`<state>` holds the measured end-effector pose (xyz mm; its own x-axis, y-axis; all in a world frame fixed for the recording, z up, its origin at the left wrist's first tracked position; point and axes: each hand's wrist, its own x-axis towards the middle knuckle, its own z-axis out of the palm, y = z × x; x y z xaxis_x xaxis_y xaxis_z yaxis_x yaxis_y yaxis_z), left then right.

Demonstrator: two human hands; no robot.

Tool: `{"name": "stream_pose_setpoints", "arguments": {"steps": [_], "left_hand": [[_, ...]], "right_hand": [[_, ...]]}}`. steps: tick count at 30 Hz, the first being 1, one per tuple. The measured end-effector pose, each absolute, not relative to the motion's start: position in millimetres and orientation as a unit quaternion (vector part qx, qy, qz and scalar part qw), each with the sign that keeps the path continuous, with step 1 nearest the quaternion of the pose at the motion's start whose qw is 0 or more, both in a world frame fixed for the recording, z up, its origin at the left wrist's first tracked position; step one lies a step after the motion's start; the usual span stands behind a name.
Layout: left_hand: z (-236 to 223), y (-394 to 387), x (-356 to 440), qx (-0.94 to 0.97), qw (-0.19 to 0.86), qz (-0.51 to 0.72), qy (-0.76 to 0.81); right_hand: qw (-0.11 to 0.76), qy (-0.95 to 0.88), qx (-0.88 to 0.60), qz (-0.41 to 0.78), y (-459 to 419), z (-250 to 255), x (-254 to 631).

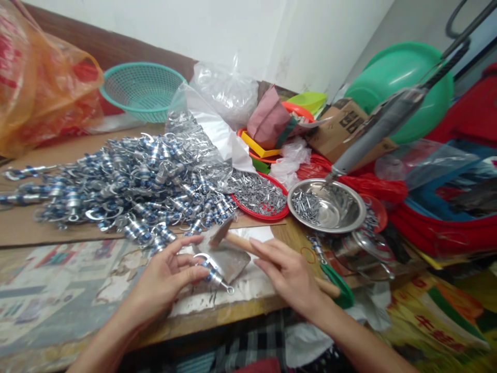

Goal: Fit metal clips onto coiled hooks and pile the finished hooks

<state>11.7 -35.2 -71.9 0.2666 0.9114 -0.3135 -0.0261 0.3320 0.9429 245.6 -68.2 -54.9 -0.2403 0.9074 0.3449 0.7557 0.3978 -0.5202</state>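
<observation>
Between the fingers and thumb of my left hand (176,272) is a small blue-and-silver metal fitting (213,273) with a curved hook and a ring at its end. My right hand (285,269) grips the wooden handle of a hammer (243,242), whose head is tilted over a flat metal block (231,264). The block rests on a white sheet (262,282) at the table's front edge. Just beyond my left hand lies a large heap of similar fittings (143,176).
A red plate (281,211) of small metal pieces and a steel bowl (353,199) of pins stand beyond my right hand. A grey tool (382,129) slants down above the bowl. A teal basket (143,88) is at the back, an orange bag (42,88) at far left.
</observation>
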Motion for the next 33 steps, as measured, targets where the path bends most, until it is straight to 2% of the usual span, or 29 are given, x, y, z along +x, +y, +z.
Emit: {"name": "stream_pose_setpoints", "arguments": {"steps": [2, 4, 7, 12, 17, 20, 25, 29, 33], "left_hand": [[-72, -36, 11, 0.513, 0.596, 0.336, 0.518], [-72, -36, 11, 0.566, 0.527, 0.334, 0.538], [-73, -35, 11, 0.620, 0.460, 0.370, 0.517], [-70, -33, 15, 0.668, 0.411, 0.390, 0.482], [-65, -36, 18, 0.684, 0.416, 0.352, 0.485], [-65, -39, 17, 0.681, 0.413, 0.355, 0.489], [-64, -40, 18, 0.669, 0.401, 0.382, 0.496], [-62, -40, 22, 0.635, 0.394, 0.404, 0.527], [-62, -40, 24, 0.620, 0.399, 0.421, 0.528]], "right_hand": [[0.319, -0.741, -0.567, 0.168, -50, -64, 247], [0.290, -0.740, -0.575, 0.194, -31, -70, 248], [0.261, -0.751, -0.578, 0.185, -4, -70, 252], [0.247, -0.723, -0.636, 0.105, 52, -66, 273], [0.218, -0.715, -0.656, 0.111, 83, -79, 284], [0.267, -0.691, -0.664, 0.106, 84, -82, 289], [0.402, -0.625, -0.657, 0.124, 70, -72, 286], [0.448, -0.627, -0.600, 0.213, 29, -60, 245], [0.486, -0.655, -0.461, 0.349, -23, -56, 197]]}}
